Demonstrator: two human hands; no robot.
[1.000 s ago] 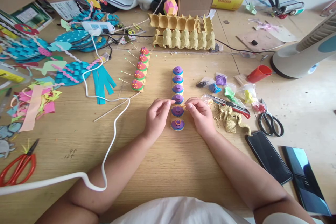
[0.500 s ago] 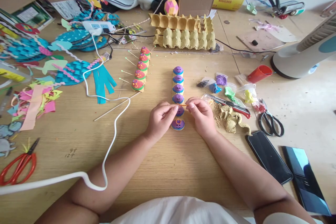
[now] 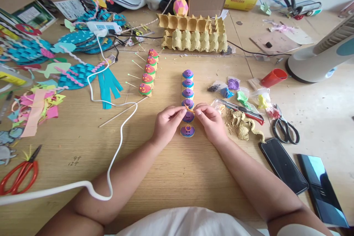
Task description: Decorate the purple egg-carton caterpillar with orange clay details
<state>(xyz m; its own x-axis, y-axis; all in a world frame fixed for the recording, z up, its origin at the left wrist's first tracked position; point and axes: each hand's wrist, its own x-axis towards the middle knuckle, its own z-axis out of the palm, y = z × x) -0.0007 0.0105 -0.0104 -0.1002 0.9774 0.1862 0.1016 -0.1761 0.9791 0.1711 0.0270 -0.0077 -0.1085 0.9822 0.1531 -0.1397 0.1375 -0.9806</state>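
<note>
Here, the left hand (image 3: 167,124) and right hand (image 3: 212,123) pinch a thin orange strip (image 3: 189,109) over the purple cups (image 3: 188,93).

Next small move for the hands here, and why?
Probably curl the orange strip between the left hand and right hand into a small loop: the nearest purple dome carries an orange ring, while the next purple dome back, just by the fingertips, shows none.

We're at a craft worktable (image 3: 166,180), judging by paper scraps (image 3: 35,108), egg cartons (image 3: 199,40), bagged modelling clay (image 3: 233,83) and red-handled scissors (image 3: 27,165).
</note>
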